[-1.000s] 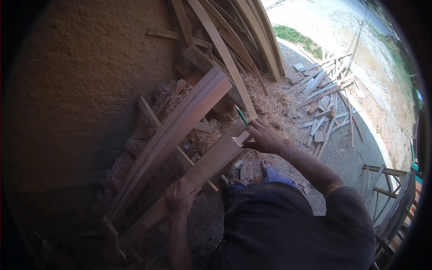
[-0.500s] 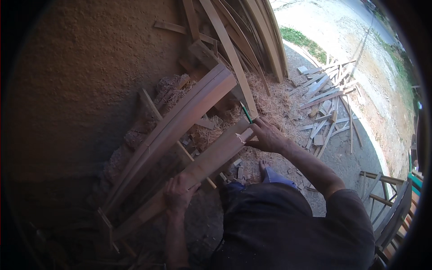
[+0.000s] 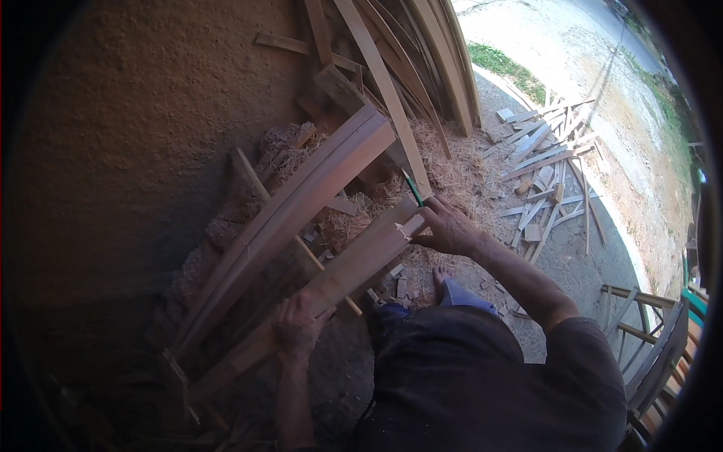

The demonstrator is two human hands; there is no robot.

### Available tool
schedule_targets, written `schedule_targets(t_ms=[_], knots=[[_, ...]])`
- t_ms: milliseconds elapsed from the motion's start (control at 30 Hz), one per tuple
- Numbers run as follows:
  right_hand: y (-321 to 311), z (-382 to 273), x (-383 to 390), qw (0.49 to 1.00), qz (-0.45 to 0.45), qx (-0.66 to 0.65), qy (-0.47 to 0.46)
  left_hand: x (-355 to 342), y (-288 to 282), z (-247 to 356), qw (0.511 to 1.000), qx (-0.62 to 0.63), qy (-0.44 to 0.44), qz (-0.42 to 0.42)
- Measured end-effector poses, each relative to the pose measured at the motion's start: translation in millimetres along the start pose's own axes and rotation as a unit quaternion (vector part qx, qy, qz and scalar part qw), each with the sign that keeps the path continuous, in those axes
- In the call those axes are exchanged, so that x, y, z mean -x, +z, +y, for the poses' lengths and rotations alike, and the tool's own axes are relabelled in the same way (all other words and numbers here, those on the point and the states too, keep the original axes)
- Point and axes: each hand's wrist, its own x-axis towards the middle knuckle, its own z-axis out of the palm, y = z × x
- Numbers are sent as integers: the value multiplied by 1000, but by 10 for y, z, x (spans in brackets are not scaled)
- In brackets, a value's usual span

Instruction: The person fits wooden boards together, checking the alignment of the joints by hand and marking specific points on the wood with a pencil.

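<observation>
The person wears a dark short-sleeved shirt, dusted with pale specks, and blue trousers. Both forearms are bare down to the left hand [image 3: 300,325] and right hand [image 3: 450,227]. One foot shows bare.

Bare dirt ground [image 3: 587,279] is carrying everything here. A heap of pale wood shavings [image 3: 444,169] is lying on it against the foot of a rough earthen wall [image 3: 135,151]. Small offcut blocks [image 3: 399,282] are sitting scattered in the dirt just beside a bare foot [image 3: 440,277] that is standing on the ground. Farther right, a loose pile of thin wooden slats [image 3: 542,162] is lying crisscrossed. Long planks [image 3: 422,60] are resting their lower ends on the ground and leaning on the wall.
</observation>
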Motion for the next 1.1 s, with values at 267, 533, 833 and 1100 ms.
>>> schedule_targets(t_ms=[267,533,833,1100], knots=[[11,34,-13,1000,-2,5,-9,-36,-36,37,1000,12,-13,-5],[20,52,-15,998,28,0,-60,-72,-47,131,999,9,-41,-13],[87,100,-48,996,59,0,-66,-27,-10,65,999,22,-34,-13],[97,108,-43,997,51,-16,-58,-26,-9,45,999,16,-33,-17]])
